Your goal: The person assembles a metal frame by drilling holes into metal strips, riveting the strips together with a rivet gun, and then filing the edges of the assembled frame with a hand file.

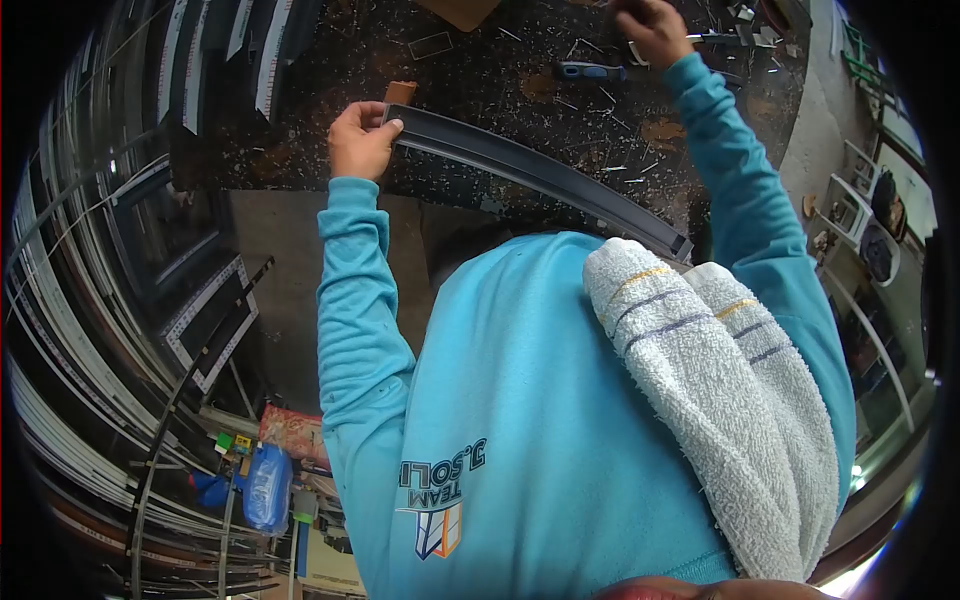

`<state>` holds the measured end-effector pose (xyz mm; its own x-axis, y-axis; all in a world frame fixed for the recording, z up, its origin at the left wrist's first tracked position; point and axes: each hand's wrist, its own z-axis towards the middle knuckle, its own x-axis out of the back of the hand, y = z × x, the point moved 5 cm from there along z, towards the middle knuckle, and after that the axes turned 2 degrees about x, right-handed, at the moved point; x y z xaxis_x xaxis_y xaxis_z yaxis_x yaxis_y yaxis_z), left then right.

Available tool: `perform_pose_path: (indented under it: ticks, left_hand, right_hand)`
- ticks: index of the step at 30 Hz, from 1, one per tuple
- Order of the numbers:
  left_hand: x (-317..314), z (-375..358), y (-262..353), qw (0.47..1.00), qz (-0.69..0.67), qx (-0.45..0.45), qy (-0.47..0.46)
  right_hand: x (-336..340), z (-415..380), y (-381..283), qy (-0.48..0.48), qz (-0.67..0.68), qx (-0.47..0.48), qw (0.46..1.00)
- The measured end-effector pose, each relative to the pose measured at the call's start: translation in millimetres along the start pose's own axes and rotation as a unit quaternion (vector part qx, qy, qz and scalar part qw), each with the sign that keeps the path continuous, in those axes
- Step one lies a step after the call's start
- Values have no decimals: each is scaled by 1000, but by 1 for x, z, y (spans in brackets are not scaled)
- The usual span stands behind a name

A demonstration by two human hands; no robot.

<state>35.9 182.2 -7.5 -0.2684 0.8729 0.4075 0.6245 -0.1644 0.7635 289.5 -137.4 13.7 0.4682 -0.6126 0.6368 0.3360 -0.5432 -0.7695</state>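
Note:
My left hand (362,142) grips one end of a long dark grey metal profile (530,172), thumb on top and fingers round the edge. The profile is channel-shaped and lies along the near edge of the dark workbench (300,155), its other end close to my chest. A small orange-brown block (402,93) sits just behind the held end. Farther off, at the top edge of the view, my right hand (656,35) reaches over the bench; its fingers are dark and blurred, so I cannot tell what they hold. A blue-and-black handled tool (592,71) lies near it.
Metal shavings and thin offcuts litter the bench. More pale-edged profiles (272,65) lie at the back left. A rack of long bars (70,380) fills the left side, with a blue plastic container (267,488) below. A white towel (715,400) hangs over my right shoulder.

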Motion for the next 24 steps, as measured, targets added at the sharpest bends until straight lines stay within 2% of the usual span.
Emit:
perform_pose_path:
  ticks: [1,2,4,5,7,11,16,20,21,23,24]
  left_hand:
    - [0,0,0,1000,-4,-2,0]
    - [0,1,0,1000,0,-2,1]
    - [0,1,0,1000,8,-4,0]
    - [-1,3,-2,1000,7,3,-3]
    - [-2,5,-7,1000,5,21,-12]
    - [-1,3,-6,1000,29,11,4]
    - [-4,12,-22,1000,26,-1,3]
    - [1,7,-6,994,109,-5,25]
    - [4,10,-4,986,147,-74,37]
    - [-2,30,-41,990,9,-134,35]
    - [-5,31,-36,994,30,-102,24]
  right_hand:
    - [-22,-4,-6,-89,91,1,992]
    - [-44,-15,-35,-51,106,99,988]
    - [-92,-34,-89,-153,196,2,969]
    - [-114,-36,-114,-151,118,153,969]
    - [-152,-37,-147,-175,87,161,967]
    - [-187,-22,-169,-111,40,177,977]
    - [-193,-13,-182,-172,-74,172,967]
    - [-202,-13,-204,-243,-139,162,946]
    - [-209,-14,-202,-228,-131,191,946]
    - [-223,-17,-189,-235,-149,216,936]
    - [-208,-19,-190,-231,-124,204,943]
